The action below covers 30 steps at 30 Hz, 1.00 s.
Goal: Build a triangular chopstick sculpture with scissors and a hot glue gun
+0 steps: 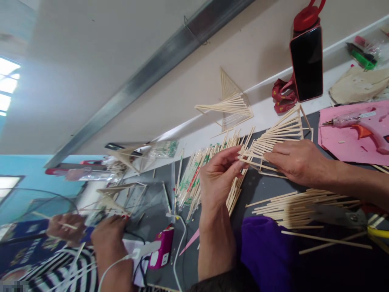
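A twisted, fan-like model of thin wooden sticks (273, 136) is held between my two hands above the grey table. At its left corner, my left hand (220, 174) pinches the stick ends between thumb and fingers. My right hand (299, 160) grips the model's lower right side, fingers closed over the sticks. Below my right forearm lies a loose pile of wooden sticks (304, 207). Beyond my left hand is a bundle of sticks in green-printed clear wrapping (194, 182).
A glue gun (361, 125) lies on a pink sheet (331, 144) at right. Another stick model (235, 107) stands by the wall, near a phone (306, 65) propped upright. At left, a co-worker's hands (107, 235) are near a similar model (121, 196). A white cable (184, 227) crosses the table.
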Each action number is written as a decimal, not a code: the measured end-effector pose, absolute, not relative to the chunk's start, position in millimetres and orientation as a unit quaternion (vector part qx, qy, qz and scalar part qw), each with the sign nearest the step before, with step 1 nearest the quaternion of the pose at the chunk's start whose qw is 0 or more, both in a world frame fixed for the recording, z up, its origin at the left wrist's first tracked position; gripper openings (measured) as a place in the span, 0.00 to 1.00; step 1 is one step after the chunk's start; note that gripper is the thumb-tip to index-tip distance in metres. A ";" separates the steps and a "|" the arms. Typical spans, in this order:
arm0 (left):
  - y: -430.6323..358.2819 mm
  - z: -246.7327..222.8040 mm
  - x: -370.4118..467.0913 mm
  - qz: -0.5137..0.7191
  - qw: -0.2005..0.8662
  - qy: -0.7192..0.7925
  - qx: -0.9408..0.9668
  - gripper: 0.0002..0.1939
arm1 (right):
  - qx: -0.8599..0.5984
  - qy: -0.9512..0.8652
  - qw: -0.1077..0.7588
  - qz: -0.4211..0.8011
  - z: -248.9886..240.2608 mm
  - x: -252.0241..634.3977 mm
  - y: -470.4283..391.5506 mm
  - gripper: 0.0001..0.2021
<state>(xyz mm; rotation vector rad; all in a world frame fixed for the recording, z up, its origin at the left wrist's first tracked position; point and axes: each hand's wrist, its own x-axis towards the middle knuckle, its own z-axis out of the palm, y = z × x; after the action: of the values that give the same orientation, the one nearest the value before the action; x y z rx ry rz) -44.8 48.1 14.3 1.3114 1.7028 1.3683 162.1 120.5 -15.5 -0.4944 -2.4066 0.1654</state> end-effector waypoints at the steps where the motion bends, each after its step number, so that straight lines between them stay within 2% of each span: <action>1: 48.1 13.8 -45.4 0.516 0.294 0.635 0.494 0.15 | -0.187 -0.919 0.343 0.057 -16.6 161.6 120.5 0.11; 13: 47.8 19.2 -43.4 0.491 0.260 0.661 0.505 0.09 | -0.168 -0.923 0.346 0.019 -21.0 160.0 118.4 0.13; 30: 47.4 23.1 -40.9 0.479 0.258 0.665 0.512 0.08 | -0.156 -0.919 0.361 -0.001 -24.0 157.9 117.7 0.13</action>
<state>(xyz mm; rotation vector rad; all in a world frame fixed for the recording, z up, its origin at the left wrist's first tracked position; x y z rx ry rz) -40.9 47.4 23.1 1.3875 1.8017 1.2987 157.9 117.7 -24.0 -0.4025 -2.3682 -0.0021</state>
